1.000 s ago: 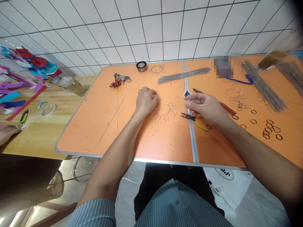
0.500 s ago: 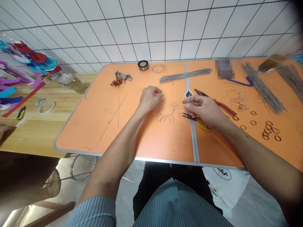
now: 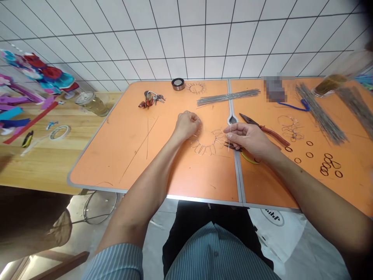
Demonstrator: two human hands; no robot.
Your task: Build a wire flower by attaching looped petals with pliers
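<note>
A ring of thin wire bent into petal-like loops (image 3: 204, 149) lies on the orange table. At its upper left edge, my left hand (image 3: 188, 125) is closed with fingertips pinched on the wire, covering part of the ring. My right hand (image 3: 247, 138), to the right of the ring, pinches a short straight piece of wire (image 3: 229, 144) upright between thumb and fingers. Partly under that hand lie yellow-handled pliers (image 3: 249, 158), their dark jaws pointing left. Just beyond it are red-handled long-nose pliers (image 3: 274, 134).
A bundle of straight wires (image 3: 227, 97), a tape roll (image 3: 178, 84), keys (image 3: 153, 98) and another looped wire ring (image 3: 196, 88) lie toward the wall. Several small dark rings (image 3: 328, 165), tangled wire (image 3: 291, 128) and a thicker wire bundle (image 3: 322, 114) are on the right.
My left hand has come slightly down and toward the wire ring's upper edge. My right hand still pinches the short wire, almost in place. The whole view has shifted a little.
</note>
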